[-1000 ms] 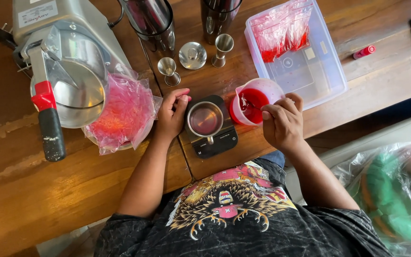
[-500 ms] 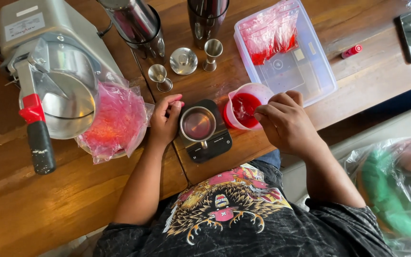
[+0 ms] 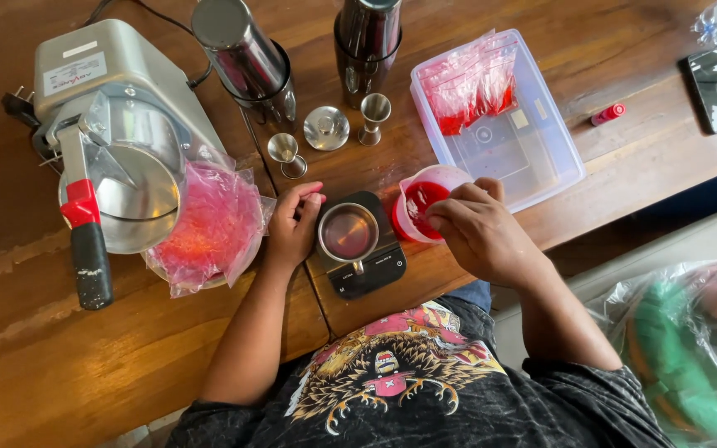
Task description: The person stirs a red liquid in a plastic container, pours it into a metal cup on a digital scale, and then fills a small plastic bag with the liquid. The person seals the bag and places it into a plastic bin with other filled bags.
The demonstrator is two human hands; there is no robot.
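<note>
A small metal cup (image 3: 348, 233) stands on a black digital scale (image 3: 373, 272) near the table's front edge. My left hand (image 3: 294, 224) rests beside the cup, fingers curled against its left side. My right hand (image 3: 479, 231) reaches into a white measuring cup (image 3: 425, 202) of red liquid just right of the scale; its fingers pinch something small that I cannot make out.
A grey ice-shaving machine (image 3: 118, 133) with a pink-stained plastic bag (image 3: 207, 228) stands at left. Two steel shakers (image 3: 246, 58), jiggers (image 3: 285, 153) and a lid (image 3: 326, 128) lie behind. A clear tub (image 3: 533, 149) holds red pouches (image 3: 470, 83). A phone (image 3: 714, 90) and a small red bottle (image 3: 607, 114) lie at right.
My right hand has moved from the measuring cup's rim to over its opening. The left hand stays by the metal cup. The view has shifted slightly.
</note>
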